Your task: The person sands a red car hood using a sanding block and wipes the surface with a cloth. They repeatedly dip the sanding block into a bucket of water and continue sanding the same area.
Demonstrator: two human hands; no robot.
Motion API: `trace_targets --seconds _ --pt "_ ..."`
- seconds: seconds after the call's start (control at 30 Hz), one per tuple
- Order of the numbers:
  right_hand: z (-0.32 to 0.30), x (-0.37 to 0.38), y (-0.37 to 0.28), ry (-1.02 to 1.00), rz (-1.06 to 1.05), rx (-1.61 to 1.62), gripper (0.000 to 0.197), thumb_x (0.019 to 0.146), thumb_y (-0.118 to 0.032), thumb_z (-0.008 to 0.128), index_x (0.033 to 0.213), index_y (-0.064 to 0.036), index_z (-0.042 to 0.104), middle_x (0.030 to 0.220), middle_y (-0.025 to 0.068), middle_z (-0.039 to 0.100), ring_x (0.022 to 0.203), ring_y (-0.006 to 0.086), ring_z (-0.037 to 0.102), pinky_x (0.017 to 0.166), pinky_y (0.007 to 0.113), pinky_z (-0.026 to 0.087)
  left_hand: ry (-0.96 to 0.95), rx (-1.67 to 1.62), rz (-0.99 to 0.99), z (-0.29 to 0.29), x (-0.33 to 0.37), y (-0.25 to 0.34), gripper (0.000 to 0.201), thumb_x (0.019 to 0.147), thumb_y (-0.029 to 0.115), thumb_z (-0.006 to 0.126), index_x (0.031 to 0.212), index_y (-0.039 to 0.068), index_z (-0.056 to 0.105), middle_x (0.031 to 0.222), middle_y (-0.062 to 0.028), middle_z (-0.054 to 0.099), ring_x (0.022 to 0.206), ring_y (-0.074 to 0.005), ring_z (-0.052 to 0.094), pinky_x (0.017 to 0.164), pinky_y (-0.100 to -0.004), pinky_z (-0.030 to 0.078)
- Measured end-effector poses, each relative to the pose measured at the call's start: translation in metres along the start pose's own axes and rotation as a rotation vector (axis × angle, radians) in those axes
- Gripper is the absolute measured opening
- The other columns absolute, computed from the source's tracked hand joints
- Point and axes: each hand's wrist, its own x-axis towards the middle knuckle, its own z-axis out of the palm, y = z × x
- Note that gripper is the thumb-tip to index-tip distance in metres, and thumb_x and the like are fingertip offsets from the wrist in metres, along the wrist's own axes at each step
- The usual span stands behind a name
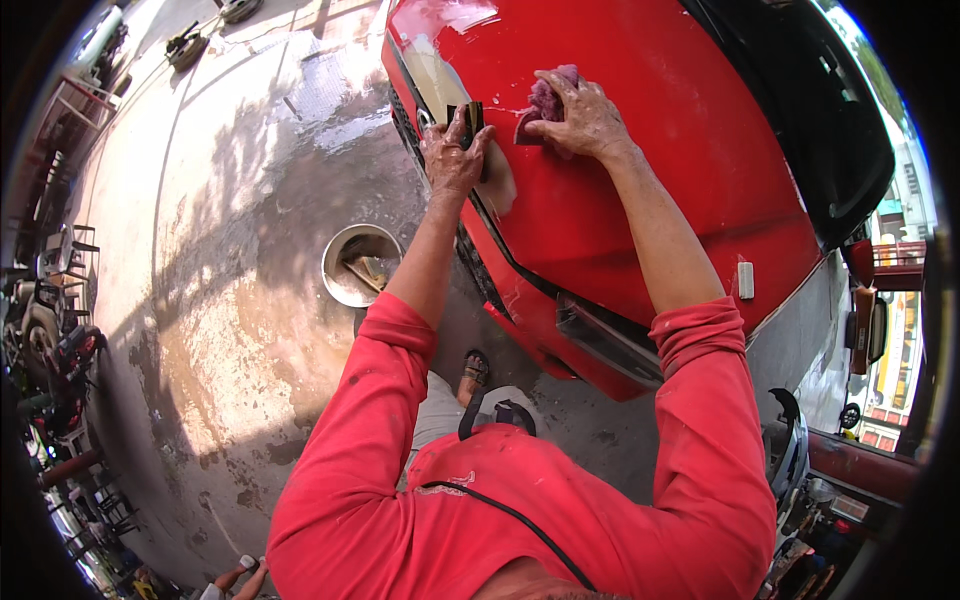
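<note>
A red car hood (620, 200) lies in front of me, wet in places. Along its left edge runs a pale, paint-stripped strip (430, 75). My left hand (456, 158) rests on that edge, fingers closed round a dark piece of sandpaper (474, 122) that looks folded; a block inside it cannot be made out. Farther right, my right hand (588, 118) grips a wet, crumpled purple cloth (548, 100) against the red paint. A dark reddish flap shows under its fingertips; I cannot tell whether it belongs to the cloth.
A white bucket (332, 268) with water and some flat pieces in it stands on the wet concrete floor (230, 330) to the left. A small pale block (746, 281) lies on the hood's right part. Stools (75, 245) line the far left; another person's legs (240, 575) show at lower left.
</note>
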Motion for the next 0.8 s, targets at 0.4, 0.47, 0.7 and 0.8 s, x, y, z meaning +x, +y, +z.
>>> trace_targets --seconds 0.4,0.47,0.7,0.8 --pt "0.030 -0.005 0.159 0.061 0.474 -0.220 0.137 0.068 -0.110 0.045 0.173 -0.0250 0.022 0.181 0.0148 0.014 0.167 0.0387 0.008 0.132 0.069 0.007 0.036 0.081 0.178 0.034 0.035 -0.015 0.059 0.098 0.047 0.071 0.149 0.018 0.067 0.136 -0.0273 0.058 0.127 -0.0443 0.054 0.111 -0.0525 0.043" --pt "0.039 0.011 0.138 0.084 0.418 -0.155 0.137 0.068 -0.110 0.046 0.173 -0.0253 0.022 0.181 0.0150 0.014 0.167 0.0387 0.008 0.133 0.069 0.007 0.042 0.191 0.036 0.020 0.151 -0.066 0.058 0.101 0.053 0.065 0.147 0.020 0.068 0.142 -0.0254 0.063 0.133 -0.0414 0.055 0.114 -0.0521 0.041" --pt "0.034 -0.007 0.167 0.061 0.465 -0.239 0.133 0.071 -0.108 0.046 0.173 -0.0253 0.025 0.180 0.0165 0.016 0.167 0.0393 0.010 0.132 0.070 0.007 0.002 0.073 0.186 0.026 -0.058 0.046 0.059 0.092 0.039 0.078 0.149 0.023 0.069 0.155 -0.0155 0.055 0.130 -0.0378 0.054 0.114 -0.0493 0.041" --pt "0.029 -0.009 0.163 0.076 0.457 -0.192 0.130 0.073 -0.104 0.054 0.172 -0.0233 0.028 0.180 0.0174 0.018 0.167 0.0404 0.010 0.131 0.071 0.007 -0.174 -0.008 0.375 0.001 -0.072 0.035 0.062 0.092 0.038 0.079 0.149 0.020 0.067 0.155 -0.0158 0.055 0.129 -0.0374 0.054 0.114 -0.0485 0.040"
